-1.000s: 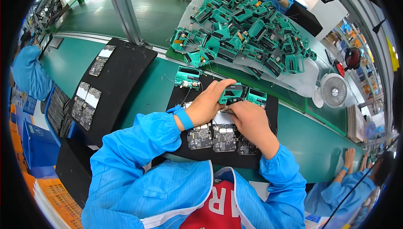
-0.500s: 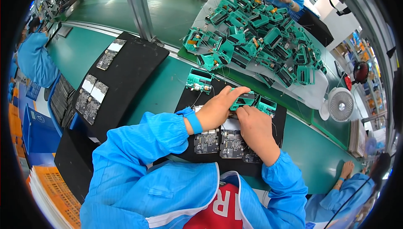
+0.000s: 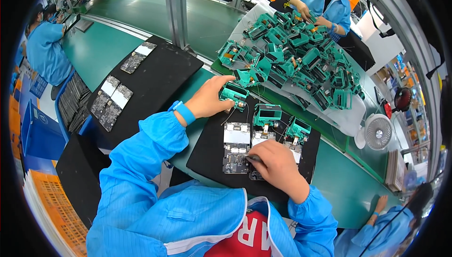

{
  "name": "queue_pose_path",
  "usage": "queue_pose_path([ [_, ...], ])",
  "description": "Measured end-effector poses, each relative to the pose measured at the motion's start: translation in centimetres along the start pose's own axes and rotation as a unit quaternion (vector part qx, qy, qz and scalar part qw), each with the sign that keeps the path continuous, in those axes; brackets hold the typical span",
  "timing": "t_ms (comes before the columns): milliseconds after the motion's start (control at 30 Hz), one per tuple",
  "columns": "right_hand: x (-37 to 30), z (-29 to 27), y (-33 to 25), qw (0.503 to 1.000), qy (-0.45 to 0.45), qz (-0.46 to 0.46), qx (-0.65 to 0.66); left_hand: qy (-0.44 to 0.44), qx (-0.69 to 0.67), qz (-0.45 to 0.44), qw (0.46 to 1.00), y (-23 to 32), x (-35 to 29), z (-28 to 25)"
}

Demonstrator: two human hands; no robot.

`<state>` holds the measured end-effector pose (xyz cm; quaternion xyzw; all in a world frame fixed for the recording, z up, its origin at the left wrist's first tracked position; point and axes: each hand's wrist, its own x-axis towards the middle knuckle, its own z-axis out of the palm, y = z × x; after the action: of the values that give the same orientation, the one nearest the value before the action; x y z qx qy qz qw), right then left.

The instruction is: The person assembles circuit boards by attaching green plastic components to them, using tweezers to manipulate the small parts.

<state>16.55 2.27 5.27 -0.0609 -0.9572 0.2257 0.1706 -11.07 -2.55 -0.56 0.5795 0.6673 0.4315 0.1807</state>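
My left hand has its thumb and fingers closed round the sides of a green plastic housing at the far left of the black mat. In my right hand is a slim dark pen-like tool, its tip beside the left circuit board. That board has a white upper part and joins a row of similar boards, partly under my right hand. Behind the row stand a middle green housing and a right green housing, with thin wires near them.
A large heap of green housings lies on a white sheet beyond the mat. Another black mat at left carries several boards. A metal post rises behind it. A white fan stands at right. Co-workers sit across, left and right.
My left hand has moved left from the middle housing to the left one. My right hand has come nearer to me, over the boards, and the dark tool now shows. The view has shifted slightly.
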Motion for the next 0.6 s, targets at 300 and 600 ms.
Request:
queue_pose_path([
  [300, 3.2, 1.8, -0.8, 0.986, 0.01, -0.081, 0.143, 0.025, -0.061, 0.023, 0.998, 3.4, -0.9, 0.5],
  [600, 2.1, 2.7, -0.2, 0.997, -0.019, 0.038, -0.069, 0.086, -0.188, 0.023, 0.978, 4.7, -2.5, 3.2],
])
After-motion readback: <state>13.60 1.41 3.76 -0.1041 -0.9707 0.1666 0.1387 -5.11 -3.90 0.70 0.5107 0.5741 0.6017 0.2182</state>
